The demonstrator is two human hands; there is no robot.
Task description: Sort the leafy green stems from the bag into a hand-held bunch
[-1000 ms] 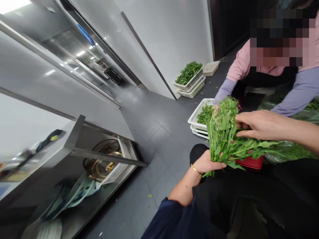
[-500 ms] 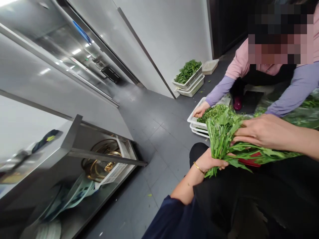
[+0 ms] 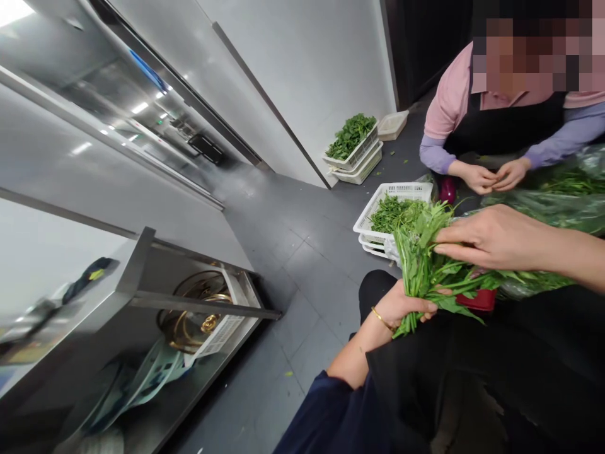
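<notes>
A bunch of leafy greens [image 3: 418,261] is gripped around its stems by my left hand [image 3: 406,306], which wears a gold bangle. The leaves spread up and to the right. My right hand [image 3: 486,236] is at the upper right side of the bunch, fingers bent together against the leaves; what its fingertips hold is hidden. Just behind the bunch, a white basket [image 3: 362,214] holds more greens and sits on other white baskets. Below my right hand lies a red object [image 3: 478,300], partly covered by leaves.
A person in pink [image 3: 449,104] crouches opposite, hands together. Plastic bags of greens [image 3: 571,211] lie at the right. Stacked baskets [image 3: 362,165] and a pale tray [image 3: 393,125] stand by the wall. A metal shelf [image 3: 142,296] with pot lids is at the left.
The other person's hand has left the white basket, and both their hands now meet near their knees. My right hand has moved slightly up and left; my left hand keeps its hold on the stems.
</notes>
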